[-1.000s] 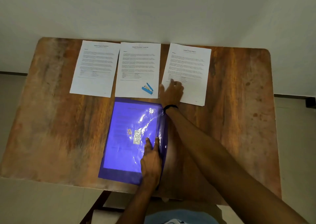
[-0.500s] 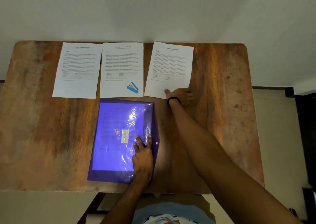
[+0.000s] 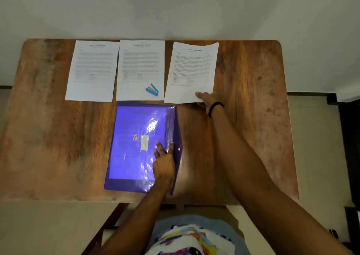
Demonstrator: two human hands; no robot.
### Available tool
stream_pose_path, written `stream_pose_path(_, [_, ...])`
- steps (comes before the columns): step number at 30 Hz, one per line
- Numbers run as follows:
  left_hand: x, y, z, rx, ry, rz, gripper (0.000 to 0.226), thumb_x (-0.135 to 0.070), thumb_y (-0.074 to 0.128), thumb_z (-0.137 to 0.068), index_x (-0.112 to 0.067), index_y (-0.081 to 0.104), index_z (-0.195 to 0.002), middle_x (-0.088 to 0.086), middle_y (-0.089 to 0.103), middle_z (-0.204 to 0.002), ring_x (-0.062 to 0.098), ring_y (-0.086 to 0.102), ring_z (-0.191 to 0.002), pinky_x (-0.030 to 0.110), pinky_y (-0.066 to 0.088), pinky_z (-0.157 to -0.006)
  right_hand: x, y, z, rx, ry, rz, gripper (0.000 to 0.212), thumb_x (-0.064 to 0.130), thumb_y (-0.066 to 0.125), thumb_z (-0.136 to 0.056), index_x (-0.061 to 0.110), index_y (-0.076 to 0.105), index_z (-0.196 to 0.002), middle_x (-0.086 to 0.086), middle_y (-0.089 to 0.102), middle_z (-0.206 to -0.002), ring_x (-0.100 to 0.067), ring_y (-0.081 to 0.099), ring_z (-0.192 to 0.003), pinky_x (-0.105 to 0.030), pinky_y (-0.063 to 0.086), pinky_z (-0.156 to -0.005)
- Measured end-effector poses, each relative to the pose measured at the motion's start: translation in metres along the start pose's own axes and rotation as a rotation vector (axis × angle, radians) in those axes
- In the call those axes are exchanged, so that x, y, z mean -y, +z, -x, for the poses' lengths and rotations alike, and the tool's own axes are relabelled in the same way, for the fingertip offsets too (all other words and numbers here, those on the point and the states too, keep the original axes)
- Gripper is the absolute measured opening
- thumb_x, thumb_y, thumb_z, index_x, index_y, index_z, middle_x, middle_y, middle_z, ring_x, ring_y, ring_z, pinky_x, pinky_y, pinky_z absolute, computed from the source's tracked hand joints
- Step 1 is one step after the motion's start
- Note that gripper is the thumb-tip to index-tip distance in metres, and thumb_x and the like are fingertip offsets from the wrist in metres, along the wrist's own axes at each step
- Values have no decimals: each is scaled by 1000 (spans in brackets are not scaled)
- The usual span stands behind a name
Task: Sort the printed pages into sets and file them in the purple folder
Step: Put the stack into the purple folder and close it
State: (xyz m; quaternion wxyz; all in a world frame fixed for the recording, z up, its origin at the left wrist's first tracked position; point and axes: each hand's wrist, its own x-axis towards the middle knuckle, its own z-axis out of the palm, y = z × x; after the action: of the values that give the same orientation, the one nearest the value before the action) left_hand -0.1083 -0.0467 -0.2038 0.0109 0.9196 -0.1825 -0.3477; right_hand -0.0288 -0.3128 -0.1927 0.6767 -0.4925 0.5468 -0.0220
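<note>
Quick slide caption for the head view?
Right hand pinches a corner of the rightmost printed page; left hand rests on the purple folder.

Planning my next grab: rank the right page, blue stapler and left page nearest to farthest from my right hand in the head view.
1. Right page, held at its near corner by the right hand.
2. Blue stapler, on the middle page.
3. Left page, far left.

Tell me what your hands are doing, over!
Left grip flat on purple folder. Right grip pinches right page at near corner. Blue stapler sits on middle page. Over.
</note>
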Motion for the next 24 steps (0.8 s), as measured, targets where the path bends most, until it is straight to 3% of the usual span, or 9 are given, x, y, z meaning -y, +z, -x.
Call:
stream_pose_path(2, [1,0,1,-16,4,-4,67,-1,30,-102,-35,14,-157,17,-4,-165,43,13,-149,52,45,-98,-11,-22,6,-23,-14,-12,49,3,80,-81,7,60,-125,-8,70,-118,-23,70,-98,-33,62,-69])
stream_pose_path(5, [4,2,1,-19,16,-34,69,2,30,-100,-33,14,-158,20,-2,-164,44,17,-147,52,46,-95,-34,-63,29,-32,-20,12,60,4,83,-78,8,57,-132,-6,67,-122,-22,66,-106,-41,60,-86])
stream_pose_path(8, [5,4,0,-19,23,-64,71,3,30,-99,-32,12,-158,22,-2,-164,45,17,-147,52,48,-92,-72,-108,54,-11,35,167,55,10,81,-82,9,57,-132,-7,66,-124,-24,65,-108,-43,58,-88])
stream_pose_path(11, [5,5,2,-24,28,-88,68,1,31,-101,-30,10,-158,24,-2,-163,48,18,-146,52,50,-90,-96,-134,66,75,82,295,36,30,76,-88,9,67,-115,-11,70,-119,-24,69,-99,-39,59,-84])
stream_pose_path(14, [5,4,2,-22,40,-102,67,1,32,-102,-29,9,-158,26,-2,-162,49,18,-146,52,50,-89,-94,-134,59,59,140,278,54,56,73,-83,11,70,-113,-7,75,-107,-29,72,-97,-48,60,-87])
stream_pose_path(16, [5,4,3,-30,47,-98,68,-1,33,-103,-31,7,-158,25,-1,-163,48,21,-145,51,51,-88,-82,-127,57,81,147,258,57,66,70,-79,21,69,-114,-1,75,-106,-23,72,-96,-42,61,-81])
stream_pose_path(19, [8,3,7,-44,85,-81,79,2,35,-101,-40,-2,-157,24,-4,-163,49,19,-146,50,52,-88,-66,-114,48,145,79,286,48,59,68,-86,21,66,-116,0,72,-112,-19,69,-99,-36,58,-78])
stream_pose_path(24, [3,-6,13,-10,132,-66,84,7,31,-100,-46,-4,-155,27,-11,-162,53,11,-146,52,49,-93,-63,-108,35,210,12,306,42,27,72,-92,14,62,-129,-6,68,-126,-23,66,-111,-38,56,-92])
